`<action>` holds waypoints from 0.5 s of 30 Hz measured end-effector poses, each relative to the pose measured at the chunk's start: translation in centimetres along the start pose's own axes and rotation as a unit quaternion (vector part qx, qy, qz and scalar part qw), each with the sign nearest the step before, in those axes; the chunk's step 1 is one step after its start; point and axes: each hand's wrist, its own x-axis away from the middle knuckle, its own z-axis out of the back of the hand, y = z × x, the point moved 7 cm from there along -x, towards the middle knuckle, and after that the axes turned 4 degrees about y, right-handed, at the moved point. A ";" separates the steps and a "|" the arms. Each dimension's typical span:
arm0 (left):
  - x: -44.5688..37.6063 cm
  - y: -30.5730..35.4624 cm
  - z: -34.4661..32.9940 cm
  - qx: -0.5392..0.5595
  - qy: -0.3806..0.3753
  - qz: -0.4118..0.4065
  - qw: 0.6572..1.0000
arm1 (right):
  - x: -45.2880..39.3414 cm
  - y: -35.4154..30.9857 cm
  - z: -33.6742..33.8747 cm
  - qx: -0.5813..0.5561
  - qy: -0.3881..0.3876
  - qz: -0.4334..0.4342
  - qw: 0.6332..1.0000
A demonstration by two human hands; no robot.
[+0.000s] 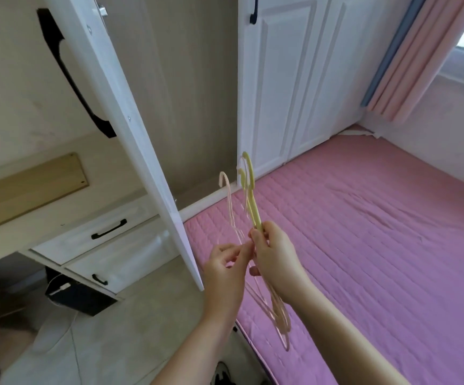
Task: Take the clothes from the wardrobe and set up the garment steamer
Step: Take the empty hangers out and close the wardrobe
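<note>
My right hand (274, 252) grips a bundle of bare clothes hangers by their necks: yellow-green hangers (249, 190) with hooks pointing up, and pale pink ones whose bodies hang below my wrist. My left hand (226, 266) pinches a pale pink hanger (228, 198) just left of the bundle, fingers touching the right hand. No garment hangs on any of them. The wardrobe (192, 93) stands open straight ahead, its beige interior showing no clothes in the visible part. No garment steamer is in view.
The open white wardrobe door (131, 129) with a black handle juts toward me on the left. A pink quilted bed (364, 245) fills the right. A white desk with drawers (97, 240) stands at left, a black box and white cable beneath. Pink curtains (419, 59) hang by the window.
</note>
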 end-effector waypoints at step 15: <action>1.9 -4.0 -3.9 0.317 -0.029 0.351 0.881 | 2.9 2.1 3.0 0.028 -0.066 0.022 0.997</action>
